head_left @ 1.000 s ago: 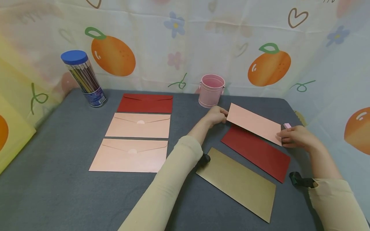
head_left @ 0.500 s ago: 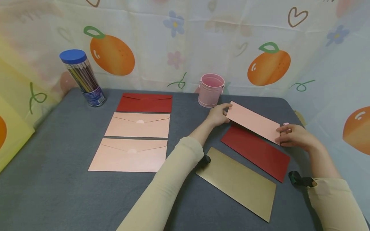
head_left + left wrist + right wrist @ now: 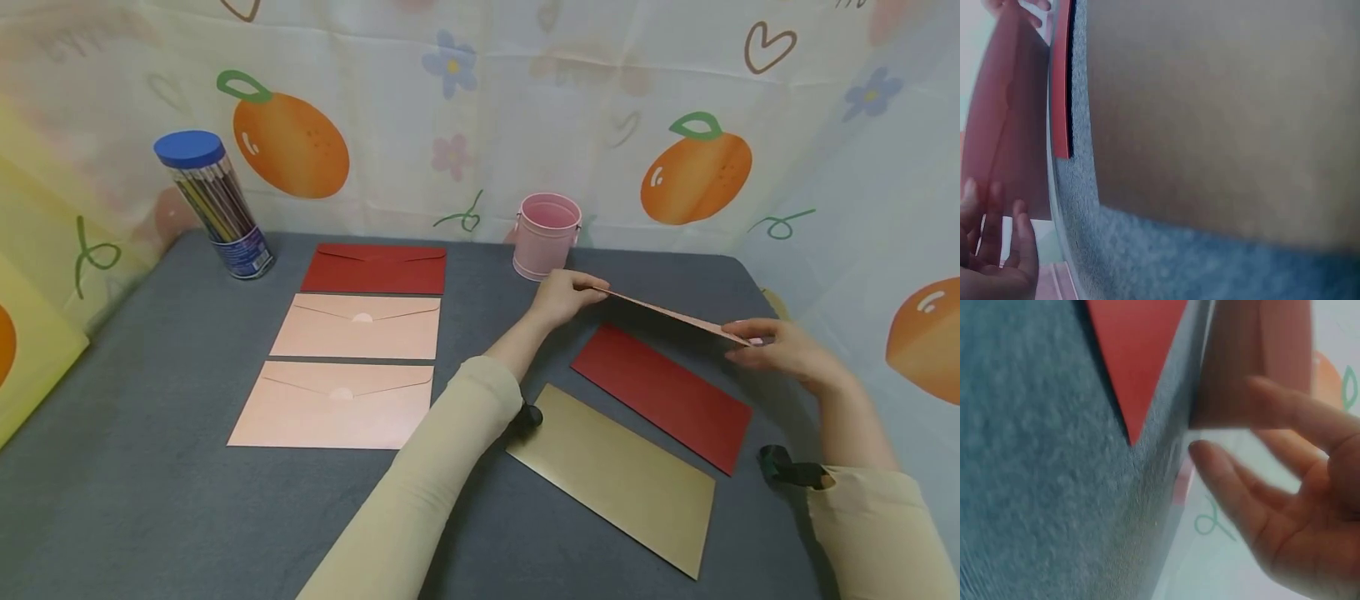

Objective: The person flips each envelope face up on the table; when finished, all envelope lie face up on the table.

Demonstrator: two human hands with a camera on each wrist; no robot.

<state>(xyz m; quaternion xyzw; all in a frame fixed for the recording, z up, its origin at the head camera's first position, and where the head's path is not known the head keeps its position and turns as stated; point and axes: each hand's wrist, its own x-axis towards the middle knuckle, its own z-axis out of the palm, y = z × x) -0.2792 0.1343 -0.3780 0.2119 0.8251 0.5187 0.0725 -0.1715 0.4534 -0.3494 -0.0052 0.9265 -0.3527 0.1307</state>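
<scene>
Both hands hold a pink envelope (image 3: 667, 312) by its short ends, raised over the back right of the table. It is tipped so that the head view catches it almost edge-on. My left hand (image 3: 564, 297) pinches the left end, close in front of the pink bucket (image 3: 545, 242). At the other end, the fingers of my right hand (image 3: 787, 352) lie above and below the corner. The left wrist view shows the envelope's shaded face (image 3: 1010, 125) with a flap line. Below it on the table lie a red envelope (image 3: 663, 396) and, nearer, a gold envelope (image 3: 615, 483), both slanted.
On the left, a red envelope (image 3: 372, 273) and two pink envelopes (image 3: 397, 333) lie in a column, flaps up. A blue-lidded tube of pencils (image 3: 217, 204) stands at the back left. A small pink block (image 3: 1183, 481) sits near the table's far edge, by the right hand.
The pink envelope has rotated from showing its plain face to nearly edge-on, its near edge lifting. Both hands turned with it; the right hand shifted slightly right. The other envelopes stayed put.
</scene>
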